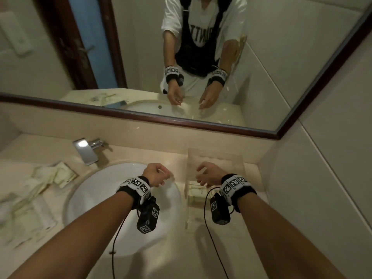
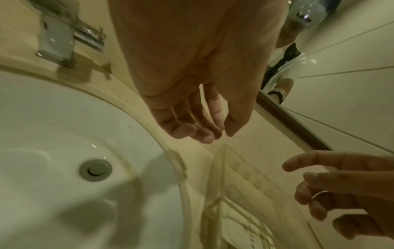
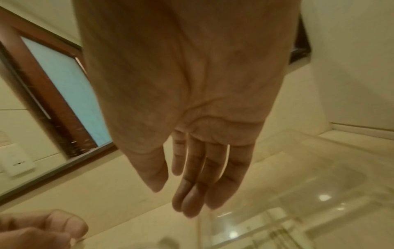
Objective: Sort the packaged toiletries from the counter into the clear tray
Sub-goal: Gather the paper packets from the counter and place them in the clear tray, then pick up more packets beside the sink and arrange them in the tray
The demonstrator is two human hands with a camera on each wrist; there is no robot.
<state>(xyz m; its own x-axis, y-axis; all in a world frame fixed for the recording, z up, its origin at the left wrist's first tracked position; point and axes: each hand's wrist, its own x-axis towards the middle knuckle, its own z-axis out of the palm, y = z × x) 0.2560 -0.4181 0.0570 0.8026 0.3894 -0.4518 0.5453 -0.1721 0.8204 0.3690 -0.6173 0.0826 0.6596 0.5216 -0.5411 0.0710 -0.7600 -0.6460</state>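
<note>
both hands are hovering empty, fingers relaxed: left hand (image 1: 155,175) over the sink (image 1: 96,200), right hand (image 1: 208,175) over the tray (image 1: 239,158), probably between drops; packets (image 1: 46,182) are lying at nine o'clock; one is sitting in the tray.

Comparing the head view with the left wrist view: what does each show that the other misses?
Head view only: the pile of packaged toiletries on the counter left of the sink, and the full clear tray. Left wrist view only: the sink drain and the left hand from the palm side, fingers relaxed and empty. Both show the faucet, the sink, and the right hand over the tray.
</note>
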